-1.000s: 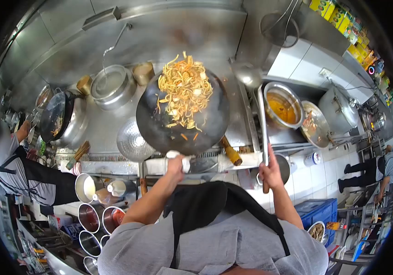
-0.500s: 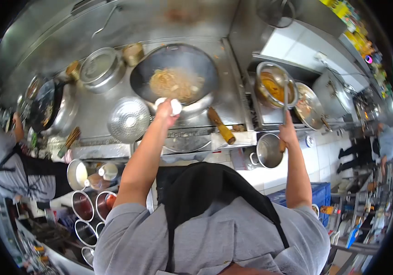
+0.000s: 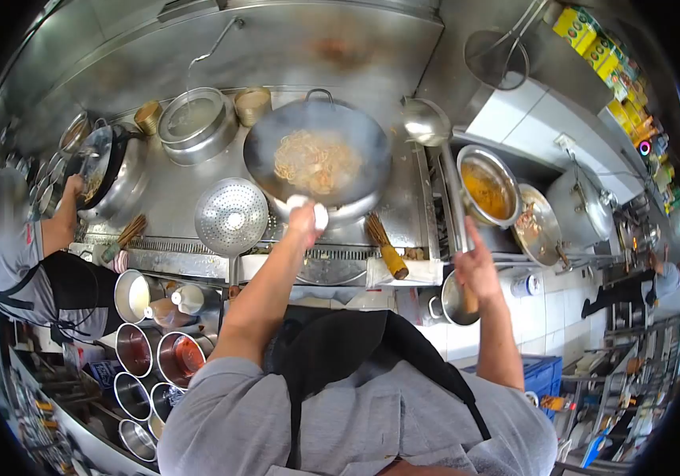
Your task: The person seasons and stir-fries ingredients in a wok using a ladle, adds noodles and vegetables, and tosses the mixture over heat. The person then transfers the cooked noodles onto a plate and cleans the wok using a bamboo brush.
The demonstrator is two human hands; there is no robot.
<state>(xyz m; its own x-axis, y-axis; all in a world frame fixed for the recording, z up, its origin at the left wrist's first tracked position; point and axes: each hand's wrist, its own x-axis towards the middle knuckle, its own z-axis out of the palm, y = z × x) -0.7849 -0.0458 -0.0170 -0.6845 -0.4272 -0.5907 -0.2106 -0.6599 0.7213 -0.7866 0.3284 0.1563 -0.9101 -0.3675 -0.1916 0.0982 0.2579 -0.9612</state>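
Observation:
My left hand (image 3: 305,220) is closed round a white cloth (image 3: 320,216) at the near rim of a dark wok (image 3: 265,163). Noodles (image 3: 316,159) lie in the steaming wok. My right hand (image 3: 476,270) grips the wooden handle of a long ladle (image 3: 426,123), its index finger stretched along the shaft. The ladle's bowl is above the counter, right of the wok. Beside the shaft stands a metal pot of orange liquid (image 3: 487,192). A perforated skimmer (image 3: 231,216) rests left of the wok.
A bamboo brush (image 3: 388,246) lies on the stove's front edge. Behind left stands a lidded pot (image 3: 195,125). Metal containers (image 3: 135,349) stand at lower left. A co-worker (image 3: 38,270) is at another wok on the left. A pan (image 3: 538,226) sits on the right.
The noodles, in the air a second ago, lie in the wok. The ladle went over to the orange pot and has come back left. The co-worker's arm now reaches towards the other wok.

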